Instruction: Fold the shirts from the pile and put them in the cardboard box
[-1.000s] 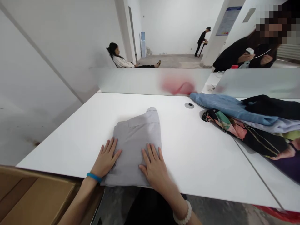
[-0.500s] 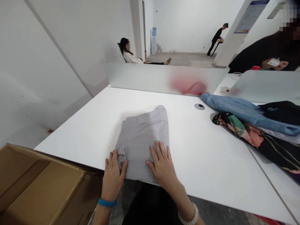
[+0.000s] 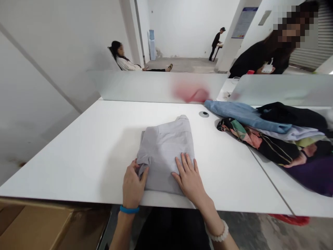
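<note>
A folded light grey garment (image 3: pixel 166 152) lies on the white table in front of me, with a small bunched fold at its left edge. My left hand (image 3: pixel 134 182), with a blue band on the wrist, is at that left edge. Its thumb rests on top of the cloth and its fingers curl round the side, their tips partly hidden. Flat on the lower right part of the garment lies my right hand (image 3: pixel 189 178), its fingers spread. A pale beaded bracelet circles the right wrist.
Blue jeans (image 3: pixel 234 111) and a black floral garment (image 3: pixel 260 142) lie in a clothes pile at the right, with a co-worker's hand (image 3: pixel 300 159) on it. A frosted divider (image 3: pixel 145 86) borders the table's back. A cardboard box (image 3: pixel 33 225) stands lower left.
The grey garment has slid away from the table's front edge. My left fingers have moved from lying over its edge to curling round it. The view has turned right.
</note>
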Available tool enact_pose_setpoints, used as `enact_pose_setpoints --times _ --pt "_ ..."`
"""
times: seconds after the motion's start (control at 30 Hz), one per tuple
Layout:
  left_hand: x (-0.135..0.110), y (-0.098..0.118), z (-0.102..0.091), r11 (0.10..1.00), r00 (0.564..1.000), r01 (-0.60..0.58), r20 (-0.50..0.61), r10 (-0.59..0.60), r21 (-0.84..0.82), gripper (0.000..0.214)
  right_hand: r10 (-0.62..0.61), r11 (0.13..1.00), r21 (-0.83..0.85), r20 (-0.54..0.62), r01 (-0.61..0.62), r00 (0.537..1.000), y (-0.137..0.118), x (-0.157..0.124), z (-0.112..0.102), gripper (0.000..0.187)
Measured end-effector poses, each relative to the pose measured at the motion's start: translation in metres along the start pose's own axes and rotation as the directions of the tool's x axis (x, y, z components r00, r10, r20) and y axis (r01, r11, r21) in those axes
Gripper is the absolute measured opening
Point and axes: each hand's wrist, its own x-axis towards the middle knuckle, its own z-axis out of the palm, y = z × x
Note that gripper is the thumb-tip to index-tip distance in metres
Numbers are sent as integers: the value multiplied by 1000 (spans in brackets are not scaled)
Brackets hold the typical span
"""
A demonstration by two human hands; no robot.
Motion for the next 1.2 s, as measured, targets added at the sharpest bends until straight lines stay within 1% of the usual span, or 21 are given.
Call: enact_pose_setpoints --times 0.07,0.13,0.2,0.3,0.4,0.43,0.5,0.57,0.6,0.63,0.67,0.73,0.77,0.8,0.83,0.9,0.93,1.0,1.1,1.2 --pt "2 -2 -4 998 998 -55 -23 56 35 39 -1 1000 7 -3 1 1000 0 -1 -1 58" --pt "3 -7 -8 995 996 -87 -33 88 46 36 5 1000 27 -8 -5 1000 -1 -1 -2 58" --pt "3 -12 -10 997 997 -70 -25 71 18 33 10 999 50 -13 -9 1000 -2 0 -3 59" --pt "-1 -20 -8 999 999 -42 21 43 -2 31 2 998 61 -6 -2 1000 -1 0 -3 60" --pt "-3 -22 -7 995 997 -70 36 68 66 28 -9 999 49 2 9 1000 0 -1 -4 59" --pt "-3 -19 -8 990 996 -87 16 86 111 27 -12 999 45 3 12 1000 0 -1 -4 59" --pt "-2 -7 -13 969 988 -110 -80 130 220 24 -20 999 34 2 20 1000 0 -1 -5 59" --pt "0 13 -18 945 958 -147 -194 209 293 21 -28 999 25 0 28 1000 -1 -1 -5 59" --pt "1 25 -19 934 938 -198 -219 268 297 21 -29 999 21 -2 29 1000 -1 -1 -5 59" --pt "1 36 -17 919 918 -277 -205 339 280 22 -28 999 18 -3 28 1000 -1 -1 -5 59" --pt "1 46 -14 894 896 -373 -156 417 247 26 -25 1000 16 -5 25 1000 -2 -1 -5 58" --pt "0 58 0 826 841 -533 5 541 186 36 -22 1000 13 -10 23 1000 -2 -1 -5 58" --pt "0 59 9 801 821 -571 89 565 183 42 -21 1000 13 -15 21 1000 -2 -1 -5 58" --pt "0 56 18 790 816 -578 160 556 204 47 -20 1000 14 -20 20 1000 -1 -1 -5 58" --pt "0 51 26 790 825 -563 214 523 242 52 -20 1000 17 -23 20 1000 -1 -1 -5 57" --pt "3 37 37 801 861 -503 270 431 325 61 -22 999 26 -25 22 999 -1 -2 -4 57" --pt "4 30 39 803 877 -474 279 392 361 63 -23 999 31 -24 23 999 -1 -2 -4 57" --pt "5 19 37 800 906 -416 270 326 433 66 -22 999 40 -20 23 1000 -1 -2 -4 57" --pt "6 12 27 795 947 -316 217 235 517 65 -17 998 54 -15 18 1000 -1 -1 -5 58" --pt "4 12 23 814 960 -272 204 192 514 65 -22 997 69 -6 23 1000 -1 1 -6 58"
